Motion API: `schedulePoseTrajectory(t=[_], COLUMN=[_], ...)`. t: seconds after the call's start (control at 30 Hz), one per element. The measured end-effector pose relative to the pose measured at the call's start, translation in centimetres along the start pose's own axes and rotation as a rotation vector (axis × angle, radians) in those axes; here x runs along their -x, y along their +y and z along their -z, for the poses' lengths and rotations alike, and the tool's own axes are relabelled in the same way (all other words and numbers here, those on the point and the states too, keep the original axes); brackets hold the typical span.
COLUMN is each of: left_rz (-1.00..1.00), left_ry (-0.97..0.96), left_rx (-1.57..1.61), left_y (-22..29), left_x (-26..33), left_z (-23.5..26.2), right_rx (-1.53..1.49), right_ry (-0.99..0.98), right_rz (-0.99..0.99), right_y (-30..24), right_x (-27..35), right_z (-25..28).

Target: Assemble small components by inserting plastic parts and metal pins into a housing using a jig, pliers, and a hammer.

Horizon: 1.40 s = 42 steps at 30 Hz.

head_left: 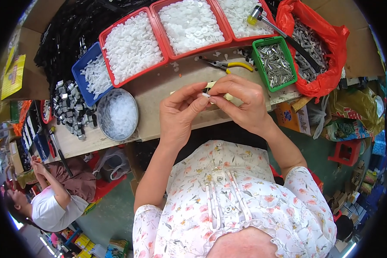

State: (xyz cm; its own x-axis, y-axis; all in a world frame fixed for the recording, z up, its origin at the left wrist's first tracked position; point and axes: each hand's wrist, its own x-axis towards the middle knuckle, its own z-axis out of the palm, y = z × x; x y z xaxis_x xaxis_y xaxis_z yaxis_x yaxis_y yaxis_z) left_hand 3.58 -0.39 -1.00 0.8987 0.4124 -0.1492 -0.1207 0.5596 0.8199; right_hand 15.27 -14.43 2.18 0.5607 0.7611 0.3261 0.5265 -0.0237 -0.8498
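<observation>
Just above the table's near edge, both of my hands meet fingertip to fingertip. My left hand is closed in a pinch on a small white plastic part. From the other side, the thumb and fingers of my right hand pinch the same part. Something small and dark shows beside it; its kind is hidden by the fingers. Behind my hands lies a pair of pliers with yellow handles. A pale yellow piece is partly visible beneath my right fingers.
Red trays of white plastic parts line the back. Leftward are a blue tray, a metal bowl and metal pieces. Rightward stand a green basket of metal pins, a hammer and a red bag. Another person sits left.
</observation>
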Motion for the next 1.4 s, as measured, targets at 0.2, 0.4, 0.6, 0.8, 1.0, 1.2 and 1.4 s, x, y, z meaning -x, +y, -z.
schedulePoseTrajectory(t=[0.2, 0.4, 0.6, 0.8, 1.0, 1.2, 1.4], left_rz=[-0.049, -0.344, -0.754, -0.797, -0.780, -0.814, -0.759], left_ry=[-0.065, 0.058, 0.064, -0.007, -0.075, -0.088, -0.081], left_rx=[-0.139, -0.706, -1.291, -1.363, -1.414, -1.465, -1.453], left_y=[0.1, 0.6, 0.4, -0.6, -0.6, -0.8, -1.0], left_x=[0.4, 0.8, 1.2, 1.3, 1.4, 1.2, 1.1], left_z=[0.7, 1.3, 3.2, 4.2, 4.4, 4.5, 4.2], right_rx=[0.042, 0.149, 0.260, 0.244, 0.267, 0.284, 0.274], right_ry=[-0.017, -0.074, -0.154, -0.202, -0.254, -0.247, -0.203], right_rz=[0.109, 0.170, 0.215, 0.202, 0.195, 0.211, 0.225], right_y=[0.4, 1.9, 3.7, 3.8, 3.7, 3.7, 4.2], right_x=[-0.2, -0.6, -1.3, -1.9, -2.3, -2.1, -1.9], right_z=[-0.1, -1.0, -2.3, -2.9, -2.8, -2.9, -3.1])
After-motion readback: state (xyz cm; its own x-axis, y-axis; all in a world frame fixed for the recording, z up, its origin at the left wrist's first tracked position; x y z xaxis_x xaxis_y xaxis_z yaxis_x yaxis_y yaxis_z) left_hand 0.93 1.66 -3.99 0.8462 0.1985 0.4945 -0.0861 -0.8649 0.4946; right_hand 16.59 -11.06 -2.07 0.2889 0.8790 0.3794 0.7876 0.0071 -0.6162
